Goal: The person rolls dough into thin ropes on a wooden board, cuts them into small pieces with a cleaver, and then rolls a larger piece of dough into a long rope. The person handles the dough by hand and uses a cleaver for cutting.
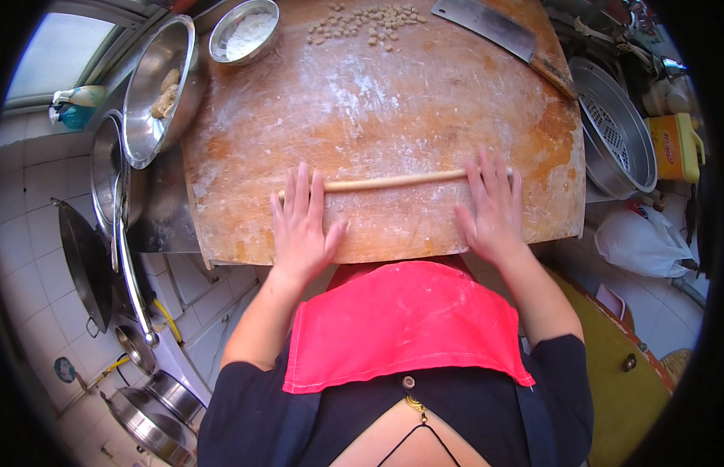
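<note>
A long, thin, pale tan rod lies crosswise near the front of a floured wooden board. It is either a slim wooden rolling pin or a rope of dough; I cannot tell which. My left hand is palm down, its fingers laid over the rod's left end and its thumb out to the side. Over the right end, the fingers of my right hand lie flat, slightly spread. Neither hand wraps around the rod. Small cut dough pieces are scattered at the board's far edge, and a cleaver lies to their right.
Left of the board stand a metal bowl of flour and a larger steel basin with dough lumps. On the right are a perforated metal steamer, a yellow jug and a white plastic bag.
</note>
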### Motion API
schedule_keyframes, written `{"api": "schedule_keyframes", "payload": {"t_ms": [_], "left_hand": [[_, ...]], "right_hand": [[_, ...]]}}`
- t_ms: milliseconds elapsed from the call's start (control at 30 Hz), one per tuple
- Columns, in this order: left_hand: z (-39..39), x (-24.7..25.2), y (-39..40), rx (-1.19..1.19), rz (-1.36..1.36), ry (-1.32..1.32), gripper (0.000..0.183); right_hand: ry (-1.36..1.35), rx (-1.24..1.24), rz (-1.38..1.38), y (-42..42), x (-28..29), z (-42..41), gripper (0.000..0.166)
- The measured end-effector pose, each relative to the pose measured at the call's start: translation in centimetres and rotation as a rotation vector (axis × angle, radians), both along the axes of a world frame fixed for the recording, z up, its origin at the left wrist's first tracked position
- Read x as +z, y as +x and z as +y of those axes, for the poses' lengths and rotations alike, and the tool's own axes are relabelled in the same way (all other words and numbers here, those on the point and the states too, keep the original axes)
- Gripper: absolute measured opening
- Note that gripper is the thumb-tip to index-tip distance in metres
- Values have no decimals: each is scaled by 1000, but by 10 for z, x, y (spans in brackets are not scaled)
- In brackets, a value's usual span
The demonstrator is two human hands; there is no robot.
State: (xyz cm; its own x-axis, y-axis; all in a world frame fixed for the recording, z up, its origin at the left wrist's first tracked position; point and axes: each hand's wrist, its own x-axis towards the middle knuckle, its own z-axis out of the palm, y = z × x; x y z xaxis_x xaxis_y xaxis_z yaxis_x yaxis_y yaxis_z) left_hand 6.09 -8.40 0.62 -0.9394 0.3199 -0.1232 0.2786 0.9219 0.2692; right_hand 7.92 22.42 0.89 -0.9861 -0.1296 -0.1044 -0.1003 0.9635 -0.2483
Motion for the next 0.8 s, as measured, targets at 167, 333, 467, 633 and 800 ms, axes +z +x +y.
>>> {"api": "schedule_keyframes", "payload": {"t_ms": [167,333,467,633,800], "left_hand": [[38,14,-93,11,136,-93,66],[105,-14,-143,-47,255,-83,60],[92,-13,-77,-115,159,-37,60],[84,-7,-32,-180,89,54,63],[95,-12,-122,-23,266,-4,57]], "right_hand": [[-29,-87,128,-92,0,-28,60],[-95,-83,232,-153,-22,-83,60],[-17,44,113,-85,-15,-74,60],[-48,80,71,-30,-14,-61,62],[0,-81,231,-130,-24,-70,60]]}}
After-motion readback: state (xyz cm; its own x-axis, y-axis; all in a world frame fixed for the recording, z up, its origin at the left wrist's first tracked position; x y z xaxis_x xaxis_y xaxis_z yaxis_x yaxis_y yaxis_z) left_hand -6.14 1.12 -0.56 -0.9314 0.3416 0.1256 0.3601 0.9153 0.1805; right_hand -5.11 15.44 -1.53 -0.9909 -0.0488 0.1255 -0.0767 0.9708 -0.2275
